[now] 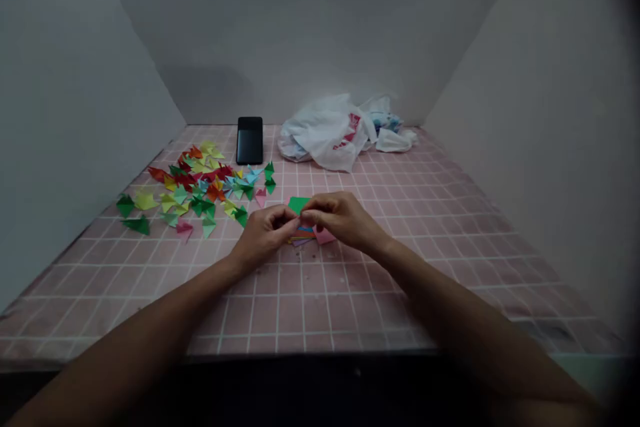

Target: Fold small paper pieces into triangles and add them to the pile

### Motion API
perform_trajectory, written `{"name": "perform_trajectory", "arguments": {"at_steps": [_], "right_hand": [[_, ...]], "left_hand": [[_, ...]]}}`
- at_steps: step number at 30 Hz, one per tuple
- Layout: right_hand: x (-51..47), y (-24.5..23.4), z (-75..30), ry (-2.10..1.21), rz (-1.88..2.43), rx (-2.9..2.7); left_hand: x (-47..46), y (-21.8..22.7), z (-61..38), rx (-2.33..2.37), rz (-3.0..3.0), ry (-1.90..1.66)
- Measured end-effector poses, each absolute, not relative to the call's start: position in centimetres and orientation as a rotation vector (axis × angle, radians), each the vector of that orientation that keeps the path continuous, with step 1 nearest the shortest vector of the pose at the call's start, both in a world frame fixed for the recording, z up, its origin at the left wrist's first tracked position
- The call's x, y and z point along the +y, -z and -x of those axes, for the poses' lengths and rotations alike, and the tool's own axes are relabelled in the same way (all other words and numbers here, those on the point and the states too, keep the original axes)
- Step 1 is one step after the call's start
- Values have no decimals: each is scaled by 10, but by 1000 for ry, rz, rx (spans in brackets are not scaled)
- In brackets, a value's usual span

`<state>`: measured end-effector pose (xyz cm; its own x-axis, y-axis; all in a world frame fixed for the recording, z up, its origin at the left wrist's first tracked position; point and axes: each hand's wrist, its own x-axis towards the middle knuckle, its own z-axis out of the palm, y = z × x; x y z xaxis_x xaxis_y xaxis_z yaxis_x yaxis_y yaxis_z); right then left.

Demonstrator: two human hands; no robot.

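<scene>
My left hand and my right hand meet at the fingertips over a small stack of coloured paper. Thumb and fingers are pinched together on both hands. Whatever they pinch is too small and hidden to make out. Parts of the stack show around the fingers: a green paper square behind, a pink paper below the right hand, and blue, orange and yellow edges. To the left of my left hand lie many small folded paper pieces, among them a green one and a pink one.
A black phone lies at the back of the pink checked table. Right of it sits a crumpled white plastic bag with red print, beside a white and blue crumpled packet. Pale walls stand around three sides.
</scene>
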<state>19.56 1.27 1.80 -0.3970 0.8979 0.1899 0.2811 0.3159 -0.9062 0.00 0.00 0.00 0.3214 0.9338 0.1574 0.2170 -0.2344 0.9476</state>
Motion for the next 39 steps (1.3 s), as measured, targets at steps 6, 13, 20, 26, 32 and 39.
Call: {"name": "perform_trajectory", "arguments": {"at_steps": [6,13,20,26,32,39], "right_hand": [[4,4,-195,-1157,1099,-1638],[4,9,-193,-1162,1133,-1522],[-2,9,-187,-1293,1087,-1521],[-3,15,-184,-1508,1103,-1429],[0,15,-187,-1648,1117,-1314],[7,19,-194,-1763,1076,-1093]], "left_hand": [[4,3,6,1034,-1543,-990],[7,7,5,1047,-1326,-1120],[4,8,0,1034,-1350,-1010],[0,7,1,1092,-1359,-972],[2,4,4,1100,-1321,-971],[11,8,9,1075,-1304,-1120]]}}
